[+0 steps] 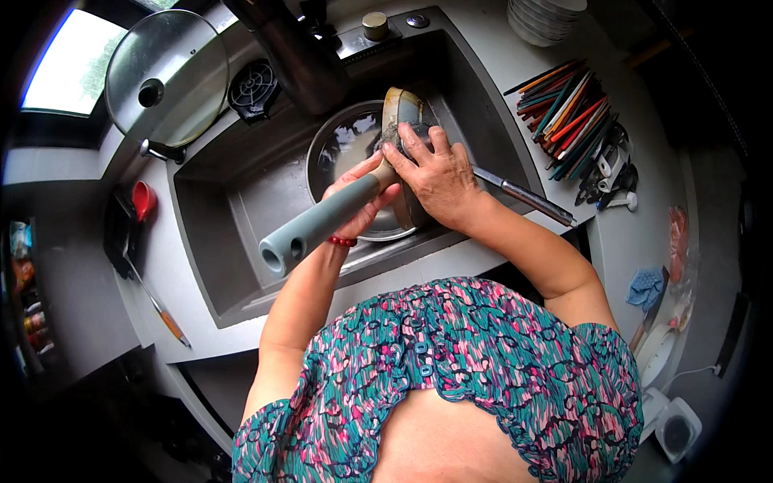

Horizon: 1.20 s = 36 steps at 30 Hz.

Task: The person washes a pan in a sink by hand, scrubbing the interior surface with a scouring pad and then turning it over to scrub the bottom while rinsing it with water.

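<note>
My left hand (362,193) is closed around a frying pan by the root of its long grey-green handle (322,221), which points down toward my left. The pan (403,109) is tipped on edge over the sink, with brown and yellow stains on its pale outer side. My right hand (439,173) presses a dark grey, fuzzy scouring pad (390,138) against the pan where the handle joins; the fingers partly hide the pad. Beneath both hands, a round metal pan (320,153) sits in the dark sink (250,201), a metal handle (527,197) reaching over the right rim.
A glass lid (185,72) leans at the back left near a black drain strainer (254,88). The dark faucet (294,56) overhangs the sink. Many chopsticks (564,113) and white-and-black utensils lie right, below stacked bowls (543,24). A spatula (157,302) and red scoop (143,200) lie left.
</note>
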{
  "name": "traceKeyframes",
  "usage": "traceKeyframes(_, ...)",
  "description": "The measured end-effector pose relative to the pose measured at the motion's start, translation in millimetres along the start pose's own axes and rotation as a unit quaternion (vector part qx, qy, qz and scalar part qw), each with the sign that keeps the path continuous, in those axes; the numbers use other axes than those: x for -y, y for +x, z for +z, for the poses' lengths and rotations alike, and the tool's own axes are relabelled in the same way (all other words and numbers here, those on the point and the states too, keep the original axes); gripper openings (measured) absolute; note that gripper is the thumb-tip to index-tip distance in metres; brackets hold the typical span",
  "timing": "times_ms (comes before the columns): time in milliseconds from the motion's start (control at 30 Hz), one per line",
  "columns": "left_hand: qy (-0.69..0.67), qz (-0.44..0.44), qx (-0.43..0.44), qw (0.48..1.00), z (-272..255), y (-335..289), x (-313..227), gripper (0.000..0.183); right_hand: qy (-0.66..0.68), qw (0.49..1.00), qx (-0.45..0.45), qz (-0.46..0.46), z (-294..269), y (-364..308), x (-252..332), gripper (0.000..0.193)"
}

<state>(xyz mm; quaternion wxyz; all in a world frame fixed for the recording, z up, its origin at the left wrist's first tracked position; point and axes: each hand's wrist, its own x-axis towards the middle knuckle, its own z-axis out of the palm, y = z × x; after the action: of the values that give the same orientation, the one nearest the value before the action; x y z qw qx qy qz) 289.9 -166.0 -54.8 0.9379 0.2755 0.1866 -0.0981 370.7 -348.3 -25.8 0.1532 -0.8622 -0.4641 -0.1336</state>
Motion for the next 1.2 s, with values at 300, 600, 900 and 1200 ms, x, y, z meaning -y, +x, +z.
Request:
traceKeyframes(300, 0.337, 0.09, -0.109, 0.931, 33.0, -4.2, 20.8, 0.062, 0.042, 0.999, 0.025, 0.01, 4.8, 3.0, -5.5, 0.04)
traceKeyframes(600, 0.417, 0.164, -0.107, 0.888, 21.6, -2.7, 35.7, 0.022, -0.062, 0.998, 0.022, -0.019, 2.2, 3.3, -4.6, 0.037)
traceKeyframes(900, 0.291, 0.2, -0.044, 0.935, 22.1, 13.6, 45.7, 0.034, 0.038, 0.997, 0.059, -0.04, -2.7, 4.9, -2.9, 0.04)
traceKeyframes(1200, 0.349, 0.155, -0.049, 0.923, 11.5, 20.0, 38.1, 0.043, -0.023, 0.997, 0.075, -0.014, 5.9, 36.0, -4.5, 0.039)
